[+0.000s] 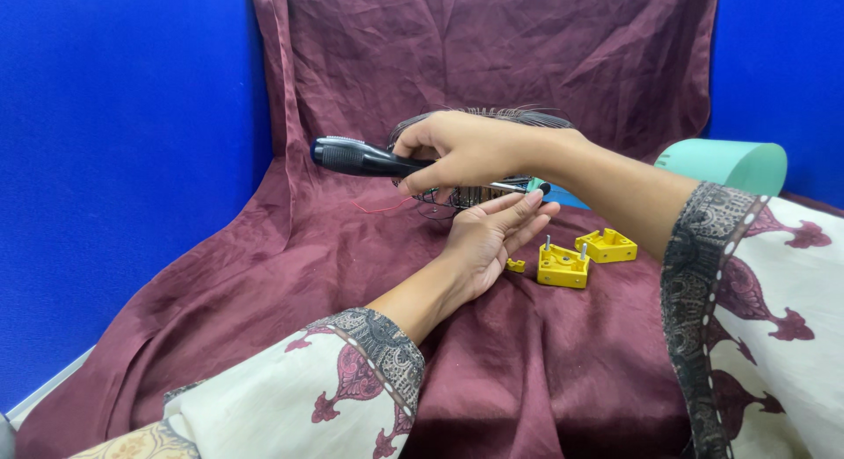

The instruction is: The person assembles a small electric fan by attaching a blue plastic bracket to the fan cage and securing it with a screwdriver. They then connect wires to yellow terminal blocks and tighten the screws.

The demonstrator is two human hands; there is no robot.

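Black screwdriver (369, 158) pinched by R hand (466, 147); L hand (492, 239) fingers spread; yellow blocks (563, 265) nearby, wire coil (475, 195) maybe behind.

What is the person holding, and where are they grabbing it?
The right hand holds a screwdriver around the front of its black handle. The left hand holds nothing; its fingertips sit by the metal tip.
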